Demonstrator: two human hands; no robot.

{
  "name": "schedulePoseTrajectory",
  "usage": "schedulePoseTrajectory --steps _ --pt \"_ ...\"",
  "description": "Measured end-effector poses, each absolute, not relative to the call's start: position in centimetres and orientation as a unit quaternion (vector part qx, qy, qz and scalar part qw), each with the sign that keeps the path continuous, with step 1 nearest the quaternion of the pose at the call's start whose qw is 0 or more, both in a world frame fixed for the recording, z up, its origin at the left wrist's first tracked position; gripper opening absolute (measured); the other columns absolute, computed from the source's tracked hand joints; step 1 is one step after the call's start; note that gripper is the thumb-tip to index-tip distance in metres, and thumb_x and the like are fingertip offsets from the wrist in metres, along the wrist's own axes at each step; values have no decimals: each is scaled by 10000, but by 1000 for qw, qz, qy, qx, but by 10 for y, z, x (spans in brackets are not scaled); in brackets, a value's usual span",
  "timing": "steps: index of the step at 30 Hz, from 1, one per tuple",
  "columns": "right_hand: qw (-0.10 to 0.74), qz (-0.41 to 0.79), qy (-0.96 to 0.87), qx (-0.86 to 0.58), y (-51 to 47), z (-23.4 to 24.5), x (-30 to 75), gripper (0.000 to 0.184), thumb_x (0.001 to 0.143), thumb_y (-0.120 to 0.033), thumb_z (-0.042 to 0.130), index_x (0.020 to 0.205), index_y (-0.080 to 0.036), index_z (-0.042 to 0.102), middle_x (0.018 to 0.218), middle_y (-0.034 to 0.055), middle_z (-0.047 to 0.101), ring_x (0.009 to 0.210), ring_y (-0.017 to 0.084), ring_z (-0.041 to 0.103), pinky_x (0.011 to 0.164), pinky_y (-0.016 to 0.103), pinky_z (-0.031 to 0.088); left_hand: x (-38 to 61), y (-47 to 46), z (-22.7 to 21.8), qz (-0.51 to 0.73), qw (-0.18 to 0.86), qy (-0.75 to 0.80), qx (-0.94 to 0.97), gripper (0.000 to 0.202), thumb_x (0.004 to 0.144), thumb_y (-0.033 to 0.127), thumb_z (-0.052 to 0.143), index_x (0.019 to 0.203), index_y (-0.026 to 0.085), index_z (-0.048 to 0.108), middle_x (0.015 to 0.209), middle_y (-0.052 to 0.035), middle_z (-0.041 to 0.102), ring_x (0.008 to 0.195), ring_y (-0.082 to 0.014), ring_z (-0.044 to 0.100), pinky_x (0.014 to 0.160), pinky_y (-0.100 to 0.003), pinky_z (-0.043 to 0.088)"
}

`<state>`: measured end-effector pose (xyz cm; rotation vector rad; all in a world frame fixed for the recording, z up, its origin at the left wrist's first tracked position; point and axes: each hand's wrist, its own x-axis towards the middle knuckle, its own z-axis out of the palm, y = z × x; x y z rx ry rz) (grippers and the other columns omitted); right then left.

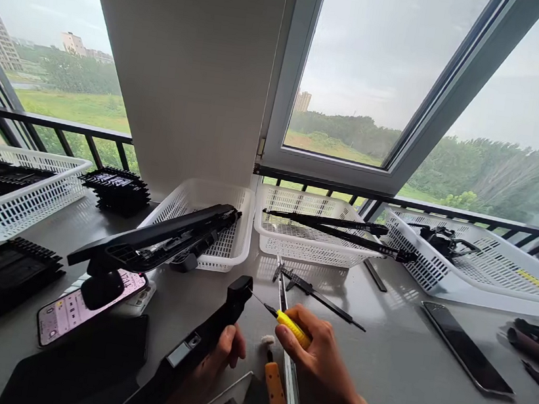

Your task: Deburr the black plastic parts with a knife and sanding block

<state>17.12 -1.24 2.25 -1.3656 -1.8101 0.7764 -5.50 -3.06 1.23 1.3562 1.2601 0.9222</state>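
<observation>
My left hand (213,363) is wrapped round a long black plastic part (204,342) that lies slanted on the grey table (391,370). My right hand (316,357) pinches a small yellow-handled screwdriver (290,327); its thin tip points left and touches the upper end of the black part. Just below my hands lie an orange-handled tool (277,402) and a metal caliper (284,316).
Several white mesh baskets stand along the window: one (239,241) with a long black part sticking out, one (307,250) with black rods across it, another (487,284) at right. A lit phone (69,308) lies at left. Black trays (2,269) sit on the left; a dark strip (466,347) lies at right.
</observation>
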Motion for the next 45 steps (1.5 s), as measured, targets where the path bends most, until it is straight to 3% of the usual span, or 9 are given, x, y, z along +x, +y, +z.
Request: schedulePoseTrajectory --steps 8,14,17,22,25,29,35,40,45 --pt "339 265 -717 -549 -6 16 172 328 955 -433 610 730 -216 511 628 -62 467 573 122 418 598 263 316 -55 -28 22 346 639 474 498 656 918 825 446 697 226 598 596 30 461 544 -134 326 527 -307 279" --pt "344 207 -762 -508 -6 22 179 337 953 -353 610 699 -235 422 636 -49 459 564 135 439 574 277 312 -65 -23 45 222 658 467 548 707 874 875 401 732 211 599 615 20 538 584 -147 481 625 -294 406" --pt "390 212 -772 -456 -14 30 172 241 975 -317 620 793 -234 486 953 47 666 817 189 643 720 275 460 -67 -24 47 163 620 468 608 703 952 804 302 716 212 597 607 21 533 592 -148 476 672 -294 430" --pt "395 261 -775 -418 -23 31 163 194 960 -221 676 923 -256 489 1339 66 704 1088 200 719 859 263 503 -64 -34 36 122 598 448 654 696 1028 700 197 661 219 540 583 38 425 592 -147 424 654 -276 423" --pt "402 267 -764 -428 -22 24 164 174 973 -218 673 994 -269 508 1265 28 754 1024 184 745 899 275 499 -64 -38 26 144 553 471 672 643 1059 601 266 632 226 565 545 29 470 557 -150 467 642 -272 461" --pt "406 277 -759 -428 -21 20 164 142 981 -257 687 1062 -275 572 1164 9 776 972 182 750 880 274 511 -66 -35 16 263 388 463 752 472 1050 428 354 780 233 688 702 -28 726 699 -201 671 715 -305 530" --pt "429 261 -754 -424 -23 17 158 162 950 -295 750 1072 -268 647 1025 -13 772 824 155 719 778 235 519 -63 -31 13 275 157 414 853 548 1054 300 378 538 226 547 502 -15 643 456 -158 570 523 -318 407" --pt "442 269 -747 -419 -22 17 157 141 955 -312 753 1053 -254 671 1041 11 781 863 173 733 806 242 538 -63 -34 16 242 129 424 863 503 1076 395 490 669 210 722 705 -75 792 673 -241 762 649 -346 581" --pt "434 308 -734 -421 -21 21 157 149 997 -376 723 1062 -246 691 1045 27 780 884 189 726 821 261 530 -68 -31 15 293 85 372 877 451 1100 373 403 1213 147 776 1232 -144 820 1154 -328 767 986 -453 630"
